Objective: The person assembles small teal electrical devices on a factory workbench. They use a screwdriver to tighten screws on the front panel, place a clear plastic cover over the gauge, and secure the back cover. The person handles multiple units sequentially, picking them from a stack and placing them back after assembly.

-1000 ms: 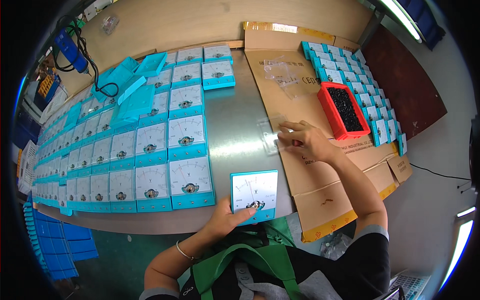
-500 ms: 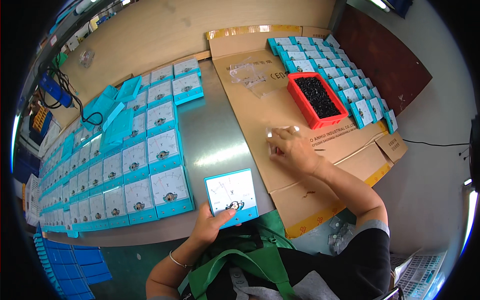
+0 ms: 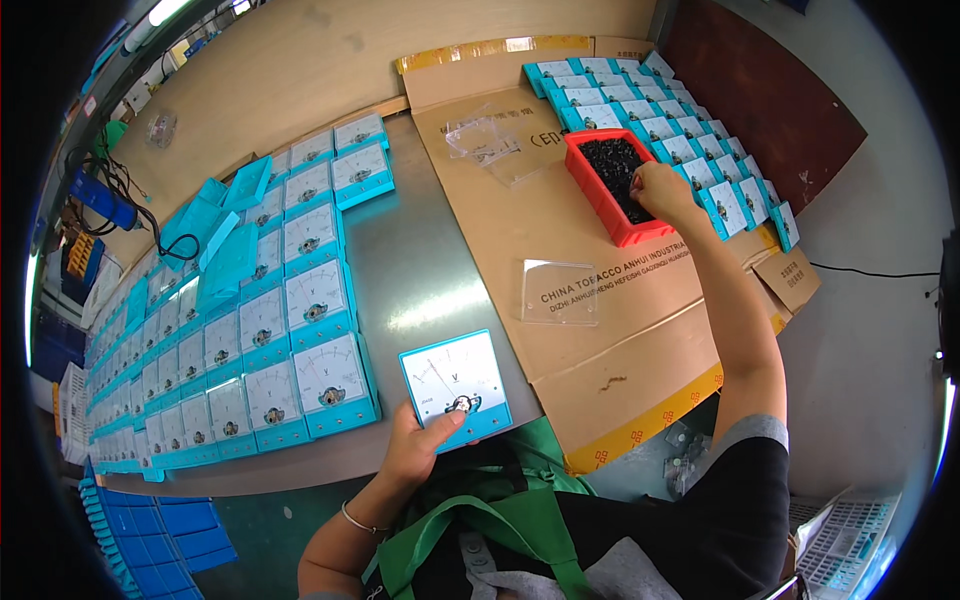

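Note:
My left hand (image 3: 422, 440) grips a square panel voltmeter (image 3: 452, 370) with a white dial and a teal base. Its thumb lies on the lower part of the meter, beside the exposed mechanism. Over the right side of a red plastic bin (image 3: 622, 232), my right hand (image 3: 660, 192) reaches down with fingers pinched together among small black parts (image 3: 610, 165). What those fingers hold, if anything, is too small to tell. A clear plastic cover (image 3: 558, 293) lies flat on the cardboard (image 3: 480, 240), between the bin and the meter.
Rows of teal meters (image 3: 320, 300) fill the table's left side, with several teal casings (image 3: 228, 262) on top. More meters (image 3: 655, 125) lie in slanted rows behind the bin. Loose clear covers (image 3: 485, 140) rest on the far cardboard. A blue power tool (image 3: 100, 200) hangs at left.
My right hand has left the clear cover on the cardboard and moved up and right into the red bin. The left hand still holds the meter in nearly the same place.

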Available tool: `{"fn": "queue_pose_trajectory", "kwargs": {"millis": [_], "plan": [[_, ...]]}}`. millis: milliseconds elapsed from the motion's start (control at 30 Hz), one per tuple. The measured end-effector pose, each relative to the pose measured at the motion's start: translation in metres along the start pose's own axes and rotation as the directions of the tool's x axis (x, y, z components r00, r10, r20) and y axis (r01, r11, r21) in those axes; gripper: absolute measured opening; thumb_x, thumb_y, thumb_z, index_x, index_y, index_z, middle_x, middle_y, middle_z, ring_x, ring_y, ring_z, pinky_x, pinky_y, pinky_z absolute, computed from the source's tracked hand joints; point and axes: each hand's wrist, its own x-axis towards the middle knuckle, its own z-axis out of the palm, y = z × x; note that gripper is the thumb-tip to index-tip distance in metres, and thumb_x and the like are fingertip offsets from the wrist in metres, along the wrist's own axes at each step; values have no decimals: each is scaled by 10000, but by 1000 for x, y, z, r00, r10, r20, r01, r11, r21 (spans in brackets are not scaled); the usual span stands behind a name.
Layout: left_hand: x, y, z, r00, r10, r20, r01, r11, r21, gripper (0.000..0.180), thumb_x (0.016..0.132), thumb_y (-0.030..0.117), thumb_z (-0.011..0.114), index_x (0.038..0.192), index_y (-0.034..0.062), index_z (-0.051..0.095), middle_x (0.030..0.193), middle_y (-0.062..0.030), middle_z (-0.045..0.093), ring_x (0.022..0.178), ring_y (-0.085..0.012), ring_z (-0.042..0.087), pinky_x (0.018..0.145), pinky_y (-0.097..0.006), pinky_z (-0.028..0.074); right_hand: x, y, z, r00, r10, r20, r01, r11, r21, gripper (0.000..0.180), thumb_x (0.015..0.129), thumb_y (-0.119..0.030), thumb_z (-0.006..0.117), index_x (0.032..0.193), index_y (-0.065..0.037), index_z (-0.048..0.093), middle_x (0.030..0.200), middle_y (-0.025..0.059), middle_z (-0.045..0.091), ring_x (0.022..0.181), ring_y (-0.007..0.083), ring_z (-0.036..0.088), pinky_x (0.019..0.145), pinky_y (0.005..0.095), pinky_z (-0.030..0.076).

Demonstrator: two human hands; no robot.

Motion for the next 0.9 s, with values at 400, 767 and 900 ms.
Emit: {"fn": "queue_pose_trajectory", "kwargs": {"millis": [400,767,900], "plan": [[-3,5,-3,1000,-1,17,2,999,-47,347,856,110,620,1142,-57,513,1006,-145,628,831,-228,643,699,-369,556,-63,-52,-10,952,-92,-292,224,860,459,84,796,-80,679,847,-19,652,707,118,635,628,208,636,569,306,491],[-2,2,-12,997,-30,77,37,996,-86,383,849,88,611,1182,-55,489,1040,-154,616,869,-245,647,701,-397,573,-137,-94,12,907,-399,135,269,795,544,81,786,-15,669,863,5,654,764,93,645,696,170,612,642,298,488],[-1,-2,-15,995,-33,94,39,997,-68,406,841,80,609,1202,-55,479,1057,-159,613,889,-254,650,700,-404,579,-139,-97,9,888,-449,105,338,790,512,83,769,-17,671,851,-8,662,796,128,650,706,212,629,663,319,508]]}}
